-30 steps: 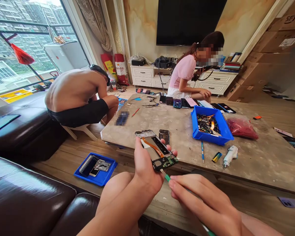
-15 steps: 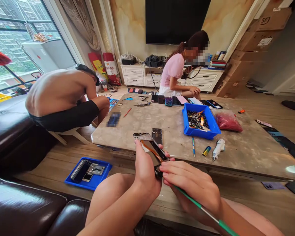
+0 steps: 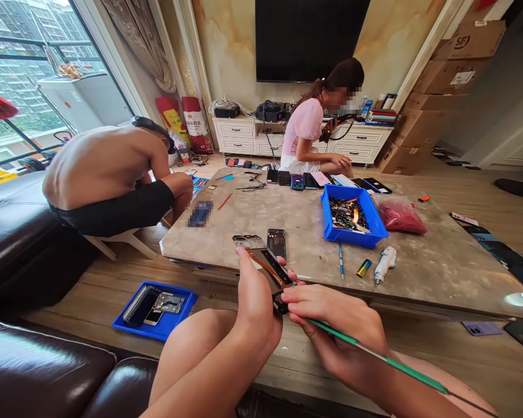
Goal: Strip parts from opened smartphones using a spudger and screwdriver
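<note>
Above the desk (image 3: pixel 440 273) edge, our left hand (image 3: pixel 255 302) gripped an opened phone (image 3: pixel 264 264); our right hand (image 3: pixel 340 325), fingers closed, seemingly pressed a green tool (image 3: pixel 375 357) into its lower end.

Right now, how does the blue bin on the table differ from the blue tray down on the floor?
The blue bin has tall walls and holds a heap of small loose parts; the blue tray is shallow and holds a few flat phone pieces. The bin stands on the marble table, the tray on the wooden floor by the sofa. Both are blue, open-topped plastic.
</note>
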### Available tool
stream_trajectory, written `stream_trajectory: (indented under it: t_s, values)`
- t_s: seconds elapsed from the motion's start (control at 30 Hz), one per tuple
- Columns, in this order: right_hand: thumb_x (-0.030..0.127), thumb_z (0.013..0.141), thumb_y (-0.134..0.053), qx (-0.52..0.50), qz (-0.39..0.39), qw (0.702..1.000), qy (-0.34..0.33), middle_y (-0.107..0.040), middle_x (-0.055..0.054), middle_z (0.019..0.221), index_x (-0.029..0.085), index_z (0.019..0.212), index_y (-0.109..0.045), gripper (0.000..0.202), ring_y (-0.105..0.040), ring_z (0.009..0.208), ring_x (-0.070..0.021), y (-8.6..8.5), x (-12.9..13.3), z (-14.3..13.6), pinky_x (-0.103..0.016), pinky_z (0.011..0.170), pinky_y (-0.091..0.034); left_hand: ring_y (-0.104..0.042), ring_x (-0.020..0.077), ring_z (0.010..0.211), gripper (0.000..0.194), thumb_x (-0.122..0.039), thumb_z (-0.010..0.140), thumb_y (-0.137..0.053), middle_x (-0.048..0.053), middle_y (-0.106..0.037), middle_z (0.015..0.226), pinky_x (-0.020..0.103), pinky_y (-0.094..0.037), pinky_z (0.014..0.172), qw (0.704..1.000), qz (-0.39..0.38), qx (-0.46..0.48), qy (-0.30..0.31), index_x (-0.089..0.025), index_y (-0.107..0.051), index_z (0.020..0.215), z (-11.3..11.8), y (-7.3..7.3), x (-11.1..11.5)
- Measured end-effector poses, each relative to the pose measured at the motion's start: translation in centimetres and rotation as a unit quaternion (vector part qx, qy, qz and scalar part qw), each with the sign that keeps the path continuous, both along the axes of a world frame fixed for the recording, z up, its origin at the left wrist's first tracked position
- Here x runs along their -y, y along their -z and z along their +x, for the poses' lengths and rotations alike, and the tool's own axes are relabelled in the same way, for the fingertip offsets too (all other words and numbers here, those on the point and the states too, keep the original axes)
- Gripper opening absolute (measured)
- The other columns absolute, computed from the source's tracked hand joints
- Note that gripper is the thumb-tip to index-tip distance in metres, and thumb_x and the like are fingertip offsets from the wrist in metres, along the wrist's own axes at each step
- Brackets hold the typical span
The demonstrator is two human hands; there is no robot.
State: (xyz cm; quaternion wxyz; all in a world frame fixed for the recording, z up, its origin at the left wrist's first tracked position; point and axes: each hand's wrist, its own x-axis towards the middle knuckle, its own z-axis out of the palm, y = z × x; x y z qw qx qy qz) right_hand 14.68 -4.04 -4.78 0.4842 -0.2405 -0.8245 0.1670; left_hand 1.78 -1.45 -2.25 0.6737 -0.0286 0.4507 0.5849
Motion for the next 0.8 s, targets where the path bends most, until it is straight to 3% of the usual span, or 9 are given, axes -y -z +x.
stream_trajectory:
  t_s: [0.17, 0.3, 0.43, 0.6, 0.8]
  values:
    - [0.005, 0.096, -0.064, -0.023, -0.032, 0.999, 0.036, -0.077, -0.003, 0.101, 0.018, 0.104, -0.072, 0.017, -0.075, 0.097, -0.0125, -0.6, -0.1, 0.2, -0.019, 0.1, -0.057, -0.062, 0.0151, 0.052, 0.055, -0.059, 0.104, -0.037, 0.004, -0.068, 0.07, 0.024, -0.051, 0.05, 0.999, 0.018, -0.042, 0.001, -0.016, -0.067, 0.091, 0.2, 0.0, 0.5]
    - [0.006, 0.098, -0.063, -0.03, -0.044, 0.999, 0.004, -0.076, -0.006, 0.11, 0.017, 0.107, -0.072, 0.017, -0.074, 0.106, -0.0151, -0.7, -0.3, 0.3, -0.025, 0.106, -0.056, -0.064, 0.0172, 0.054, 0.06, -0.064, 0.102, -0.036, 0.005, -0.067, 0.068, 0.028, -0.056, 0.056, 1.0, 0.018, 0.005, -0.008, -0.015, -0.066, 0.087, 0.0, 0.0, 0.6]
    - [0.01, 0.098, -0.065, -0.03, -0.108, 0.993, -0.032, -0.077, -0.004, 0.109, 0.019, 0.107, -0.074, 0.015, -0.074, 0.102, -0.0158, -0.6, -0.8, 0.7, -0.03, 0.107, -0.055, -0.065, 0.0174, 0.057, 0.056, -0.056, 0.105, -0.034, 0.006, -0.069, 0.071, 0.029, -0.057, 0.061, 1.0, 0.016, 0.027, -0.003, -0.015, -0.068, 0.089, 0.1, -0.3, 0.4]
    - [0.02, 0.098, -0.069, -0.043, -0.254, 0.966, 0.0, -0.078, -0.004, 0.096, 0.018, 0.096, -0.079, 0.01, -0.075, 0.102, -0.0192, -0.9, -1.6, 1.2, -0.026, 0.093, -0.061, -0.068, 0.0174, 0.064, 0.055, -0.054, 0.105, -0.036, 0.007, -0.07, 0.074, 0.026, -0.057, 0.063, 0.999, -0.012, 0.009, 0.049, -0.013, -0.07, 0.091, 0.2, 0.1, 0.2]
    - [0.024, 0.095, -0.07, -0.08, -0.347, 0.934, -0.027, -0.077, -0.006, 0.089, 0.014, 0.09, -0.078, 0.013, -0.074, 0.083, -0.0162, -1.4, -2.1, 1.1, -0.02, 0.07, -0.06, -0.071, 0.0199, 0.073, 0.058, -0.054, 0.106, -0.033, 0.009, -0.074, 0.084, 0.029, -0.059, 0.07, 0.995, -0.009, 0.015, 0.094, -0.012, -0.071, 0.094, 0.2, 0.2, 0.0]
